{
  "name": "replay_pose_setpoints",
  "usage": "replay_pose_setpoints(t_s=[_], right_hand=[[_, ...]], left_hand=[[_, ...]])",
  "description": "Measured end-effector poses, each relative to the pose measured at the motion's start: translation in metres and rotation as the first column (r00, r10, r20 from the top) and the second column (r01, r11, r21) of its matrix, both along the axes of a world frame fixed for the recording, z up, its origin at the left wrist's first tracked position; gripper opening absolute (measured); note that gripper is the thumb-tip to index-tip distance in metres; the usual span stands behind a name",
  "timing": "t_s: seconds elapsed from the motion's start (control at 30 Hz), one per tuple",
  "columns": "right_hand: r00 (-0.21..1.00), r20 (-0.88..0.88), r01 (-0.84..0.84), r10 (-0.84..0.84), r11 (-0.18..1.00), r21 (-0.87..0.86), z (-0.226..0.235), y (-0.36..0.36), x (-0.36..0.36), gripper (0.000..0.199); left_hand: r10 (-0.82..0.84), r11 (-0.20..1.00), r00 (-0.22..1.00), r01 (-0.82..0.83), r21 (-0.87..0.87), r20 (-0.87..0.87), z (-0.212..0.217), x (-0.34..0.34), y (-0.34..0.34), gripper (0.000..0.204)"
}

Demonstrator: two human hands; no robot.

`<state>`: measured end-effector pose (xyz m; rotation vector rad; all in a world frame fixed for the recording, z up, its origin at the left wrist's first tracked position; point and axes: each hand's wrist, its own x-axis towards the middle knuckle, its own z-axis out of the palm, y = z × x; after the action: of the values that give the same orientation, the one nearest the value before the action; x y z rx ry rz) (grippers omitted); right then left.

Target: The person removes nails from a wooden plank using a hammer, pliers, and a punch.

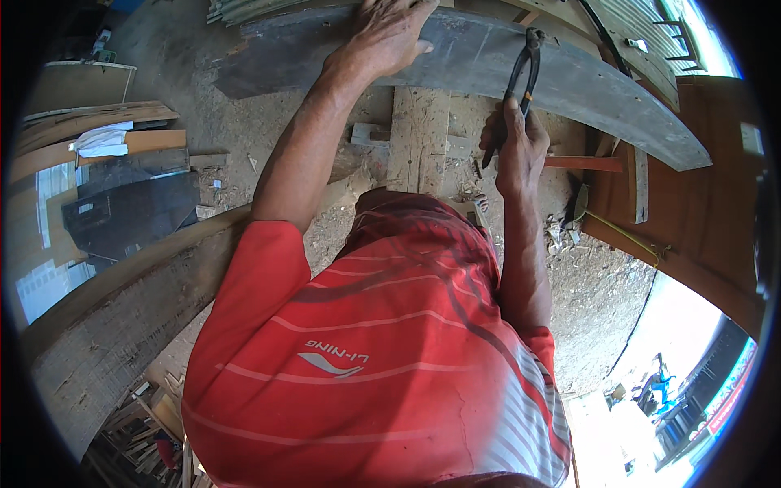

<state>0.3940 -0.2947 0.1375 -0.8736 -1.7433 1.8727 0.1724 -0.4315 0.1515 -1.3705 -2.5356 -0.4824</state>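
Observation:
A long grey wooden board point(476, 61) with worn, dark patches lies across the far side in front of me. My left hand point(386, 37) rests flat on it left of the middle, thumb stretched out, with the fingertips near the top edge of the view. My right hand point(519, 150) is closed around the handles of black pincers point(532, 50), just on the near side of the board. Their head points away from me and sits over the board's surface. Whether the jaws grip anything is too small to tell.
Under the board a wooden plank point(419, 138) runs toward me. A thick timber beam point(138, 285) crosses at the left, beside stacked dark panels point(134, 207). Brown panelling point(675, 220) stands at the right. Scrap wood point(146, 431) is heaped at the lower left.

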Motion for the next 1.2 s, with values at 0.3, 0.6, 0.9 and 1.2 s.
replay_pose_setpoints(t_s=[0.3, 0.6, 0.9, 1.2], right_hand=[[0.998, 0.032, -0.058, 0.062, 0.992, -0.115, -0.034, 0.006, -0.025, 0.034], [0.996, 0.082, 0.001, 0.017, 0.975, -0.220, -0.060, -0.005, -0.018, 0.029], [0.989, 0.144, -0.004, 0.023, 0.992, -0.130, -0.048, 0.004, -0.005, 0.034], [0.995, -0.054, 0.093, -0.084, 0.979, 0.184, 0.003, 0.009, 0.079, 0.041]], left_hand=[[0.103, 0.934, 0.919, 0.042, -0.354, 0.380, 0.030, -0.061, 0.040, 0.085], [0.004, 0.953, 0.961, 0.080, -0.294, 0.275, 0.001, -0.093, 0.048, 0.085], [0.040, 0.973, 0.967, 0.019, -0.230, 0.252, -0.002, -0.062, 0.034, 0.081], [0.144, 0.980, 0.921, -0.081, -0.184, 0.363, 0.038, 0.066, -0.018, 0.063]])
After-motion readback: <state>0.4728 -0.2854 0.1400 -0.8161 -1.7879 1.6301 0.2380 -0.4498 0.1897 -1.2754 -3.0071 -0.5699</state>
